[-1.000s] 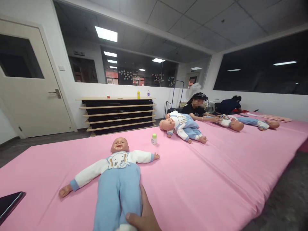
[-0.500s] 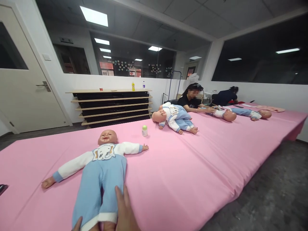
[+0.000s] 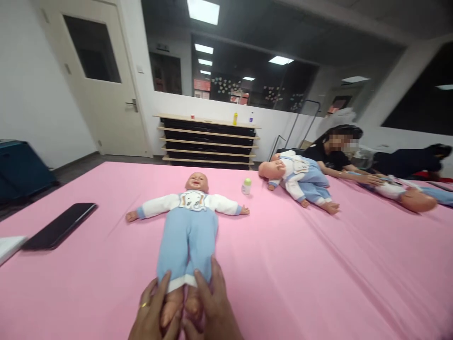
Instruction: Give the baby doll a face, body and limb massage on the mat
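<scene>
A baby doll (image 3: 189,226) lies on its back with its arms spread, head away from me. It wears a white top with an animal-face bib and light blue trousers with white cuffs. My left hand (image 3: 150,309), with a ring on one finger, is closed around the lower leg and foot on the left. Around the other lower leg my right hand (image 3: 217,302) is closed, its fingers on the trouser cuff. Both thumbs are near the doll's bare feet. Beyond the doll's outstretched right-side hand stands a small white bottle with a green cap (image 3: 247,186).
A pink cloth (image 3: 283,264) covers the table. At left lies a black phone (image 3: 60,226) beside a white object (image 3: 10,248). More dolls (image 3: 297,174) lie at right, where a co-worker (image 3: 336,151) handles another doll (image 3: 406,196). A shelf stack (image 3: 208,137) stands behind.
My view has swung left, bringing the phone and a dark blue case into sight. Both hands now show around the doll's lower legs; the doll's legs look closer together.
</scene>
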Available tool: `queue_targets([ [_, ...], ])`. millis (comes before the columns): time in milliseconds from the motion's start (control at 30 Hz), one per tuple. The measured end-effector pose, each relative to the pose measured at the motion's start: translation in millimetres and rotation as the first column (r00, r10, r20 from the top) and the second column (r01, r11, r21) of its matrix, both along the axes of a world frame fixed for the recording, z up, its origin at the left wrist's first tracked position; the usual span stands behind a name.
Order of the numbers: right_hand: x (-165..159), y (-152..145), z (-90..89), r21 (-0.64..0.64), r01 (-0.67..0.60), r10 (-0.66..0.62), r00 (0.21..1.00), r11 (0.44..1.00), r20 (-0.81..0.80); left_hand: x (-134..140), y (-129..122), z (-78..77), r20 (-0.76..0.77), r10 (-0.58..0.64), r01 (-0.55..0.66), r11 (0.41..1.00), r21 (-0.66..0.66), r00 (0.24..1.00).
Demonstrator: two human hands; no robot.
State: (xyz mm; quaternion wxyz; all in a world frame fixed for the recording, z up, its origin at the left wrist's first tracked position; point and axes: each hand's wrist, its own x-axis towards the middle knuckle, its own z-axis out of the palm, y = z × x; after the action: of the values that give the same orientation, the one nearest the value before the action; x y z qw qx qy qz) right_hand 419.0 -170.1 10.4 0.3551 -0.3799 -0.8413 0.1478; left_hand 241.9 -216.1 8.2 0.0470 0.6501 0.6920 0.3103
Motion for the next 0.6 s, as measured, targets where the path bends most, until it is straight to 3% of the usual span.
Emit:
queue_targets([
  [167,1,-6,0.7,0.071,0.067,-0.073,0.993,0.995,0.087,-21,-4,25.3,-0.264,-0.238,0.241,0.970,-0.023,0.935],
  [300,2,-10,17.3,0.124,0.109,-0.121,0.988,0.986,0.093,-57,17,56.7,-0.275,-0.388,0.392,0.919,-0.042,0.880],
  [433,-1,7,44.7,0.102,0.188,-0.196,0.978,0.977,0.077,-82,83,78.5,-0.238,-0.428,0.442,0.897,0.003,0.872],
  [600,-24,66,69.7,-0.062,0.295,-0.296,0.955,0.953,-0.008,-75,183,81.4,-0.045,-0.392,0.395,0.907,0.145,0.919],
])
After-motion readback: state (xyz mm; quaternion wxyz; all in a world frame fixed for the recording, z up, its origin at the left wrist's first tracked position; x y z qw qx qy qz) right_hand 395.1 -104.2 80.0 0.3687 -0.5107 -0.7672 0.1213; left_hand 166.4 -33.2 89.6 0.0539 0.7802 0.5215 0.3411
